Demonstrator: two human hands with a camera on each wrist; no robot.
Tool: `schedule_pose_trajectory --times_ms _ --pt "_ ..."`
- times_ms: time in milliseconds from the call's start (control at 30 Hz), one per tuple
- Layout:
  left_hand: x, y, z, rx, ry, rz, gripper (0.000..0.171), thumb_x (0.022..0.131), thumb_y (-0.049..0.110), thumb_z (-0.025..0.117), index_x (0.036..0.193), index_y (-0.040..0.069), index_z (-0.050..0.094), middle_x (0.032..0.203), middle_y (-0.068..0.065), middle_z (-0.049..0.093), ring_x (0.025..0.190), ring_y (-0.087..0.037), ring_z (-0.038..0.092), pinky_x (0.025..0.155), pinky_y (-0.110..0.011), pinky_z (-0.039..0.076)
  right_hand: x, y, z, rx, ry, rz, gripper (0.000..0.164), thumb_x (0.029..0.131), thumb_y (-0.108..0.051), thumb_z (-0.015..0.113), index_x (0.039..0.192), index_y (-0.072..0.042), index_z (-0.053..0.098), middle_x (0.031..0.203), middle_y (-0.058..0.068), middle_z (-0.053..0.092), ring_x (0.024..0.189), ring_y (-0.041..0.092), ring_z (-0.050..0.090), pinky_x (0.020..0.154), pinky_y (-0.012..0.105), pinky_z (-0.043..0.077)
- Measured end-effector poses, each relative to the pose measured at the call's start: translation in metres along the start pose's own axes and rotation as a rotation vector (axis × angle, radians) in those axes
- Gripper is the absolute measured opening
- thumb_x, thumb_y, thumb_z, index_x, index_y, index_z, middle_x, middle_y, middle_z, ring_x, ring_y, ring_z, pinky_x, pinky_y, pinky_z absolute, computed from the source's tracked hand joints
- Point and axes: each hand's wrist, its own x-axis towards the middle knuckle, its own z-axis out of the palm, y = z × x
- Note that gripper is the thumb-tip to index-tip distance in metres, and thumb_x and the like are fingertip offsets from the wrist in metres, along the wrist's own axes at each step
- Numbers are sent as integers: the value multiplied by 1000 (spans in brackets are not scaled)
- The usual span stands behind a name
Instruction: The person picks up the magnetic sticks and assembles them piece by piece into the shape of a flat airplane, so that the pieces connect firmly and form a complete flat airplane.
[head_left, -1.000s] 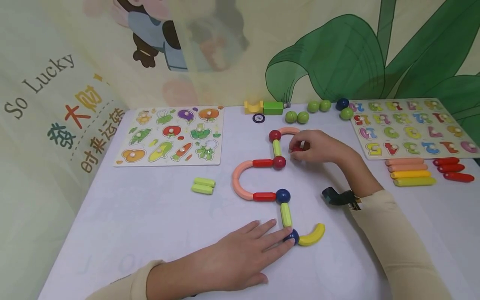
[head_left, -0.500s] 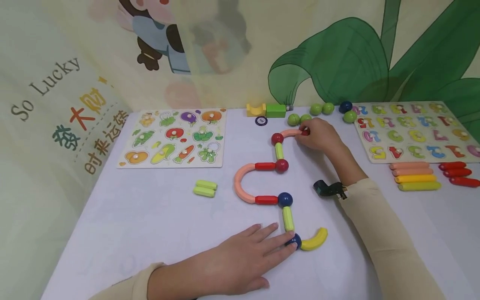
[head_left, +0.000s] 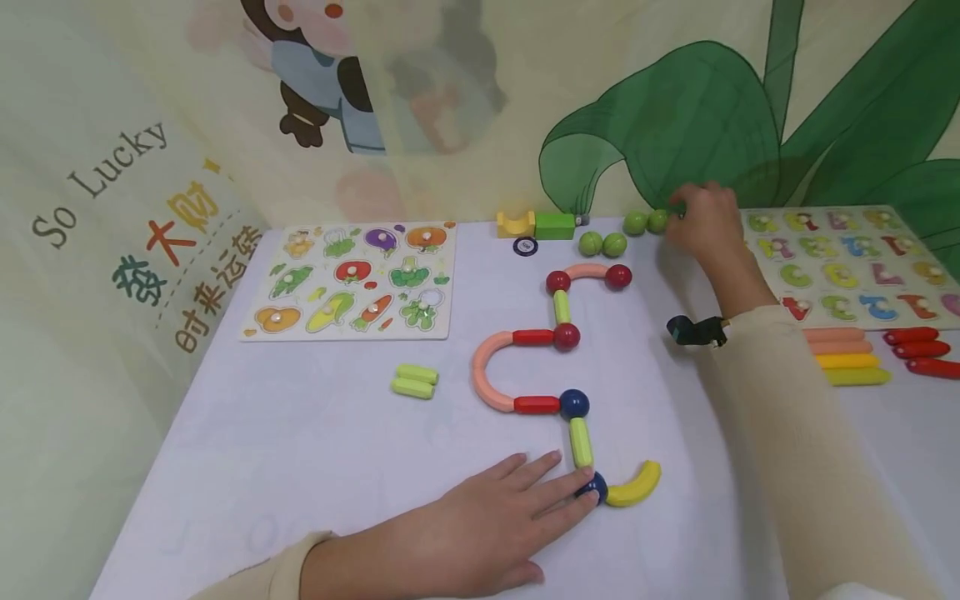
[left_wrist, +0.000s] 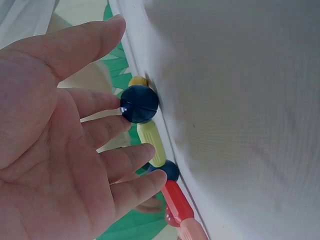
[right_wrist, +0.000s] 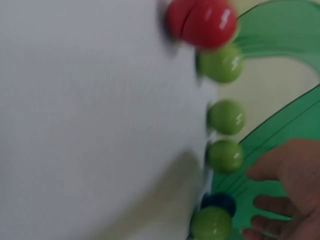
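Observation:
A winding chain of toy building sticks and balls lies on the table. My left hand (head_left: 498, 525) is spread flat, its fingertips touching the blue ball (left_wrist: 139, 104) at the near end. Beside that ball are a curved yellow stick (head_left: 634, 486) and a straight light green stick (head_left: 581, 443). At the far end, a red ball (head_left: 618, 277) sits against a curved pink stick (head_left: 586, 271). My right hand (head_left: 705, 221), holding nothing, hovers at the back by the loose balls, fingers apart. A green ball (right_wrist: 212, 223) and a dark blue ball (right_wrist: 220, 202) lie close to its fingers.
Several green balls (head_left: 615, 244) lie near the back edge beside a green block (head_left: 554, 226). A vegetable puzzle board (head_left: 347, 279) is at back left, a number puzzle board (head_left: 862, 267) at back right. Loose red sticks (head_left: 922, 349) and two light green sticks (head_left: 415, 381) lie apart.
My right hand has set the red ball at the free end of the curved pink stick, let go, and moved right toward the back balls. My left hand stays on the blue ball.

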Motion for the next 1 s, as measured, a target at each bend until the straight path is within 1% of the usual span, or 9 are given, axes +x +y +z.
schedule_pose_trajectory --times_ms 133,200,300,467,600,733,867,933,1000 --pt "0 1 2 2 -8 4 87 82 57 50 145 28 -3 150 10 -5 135 -13 6 104 -35 21 10 15 1 -162 -151 25 46 84 -10 49 127 4 43 121 36 35 114 54 24 90 64 20" --pt "0 1 2 8 -5 5 87 82 57 50 145 28 -3 150 10 -5 135 -13 6 104 -35 21 13 19 2 -189 -180 39 44 83 -10 49 126 3 45 119 36 37 112 55 24 90 66 18" --pt "0 1 2 14 2 4 87 82 57 50 145 27 -3 150 10 -5 135 -14 6 104 -35 20 13 22 3 -190 -156 33 41 83 -8 49 123 3 47 115 35 40 110 55 29 89 66 20" --pt "-1 1 2 18 13 5 88 82 57 51 145 27 -3 150 9 -5 135 -14 6 104 -34 20 14 26 10 -124 -104 -43 38 82 0 46 119 10 48 110 34 43 106 50 36 86 60 30" --pt "-1 1 2 26 22 7 89 82 56 51 145 26 -3 150 9 -6 135 -14 7 104 -34 20 17 32 16 -66 -90 -62 37 82 2 42 117 11 49 111 33 43 108 47 35 91 55 29" --pt "-2 1 3 25 26 6 89 83 56 51 145 26 -4 150 9 -8 135 -14 6 105 -34 19 17 36 16 63 34 1 33 84 1 41 114 7 54 113 30 48 111 45 38 93 52 30" --pt "-2 1 4 21 32 7 88 83 55 51 145 26 -4 150 9 -8 135 -14 6 105 -34 19 12 35 4 274 152 86 35 91 -13 42 121 -1 54 124 22 47 117 37 36 94 47 33" --pt "-2 0 4 21 34 9 88 83 56 51 145 25 -4 150 8 -7 135 -15 7 105 -35 19 4 33 -5 361 150 97 40 92 -24 43 126 -4 50 125 19 46 116 31 37 89 40 37" --pt "-2 0 4 22 27 5 88 83 56 51 145 26 -3 150 8 -6 135 -15 7 104 -35 19 -8 29 -14 452 69 111 44 92 -34 45 127 -9 49 123 13 46 111 27 42 83 34 40"
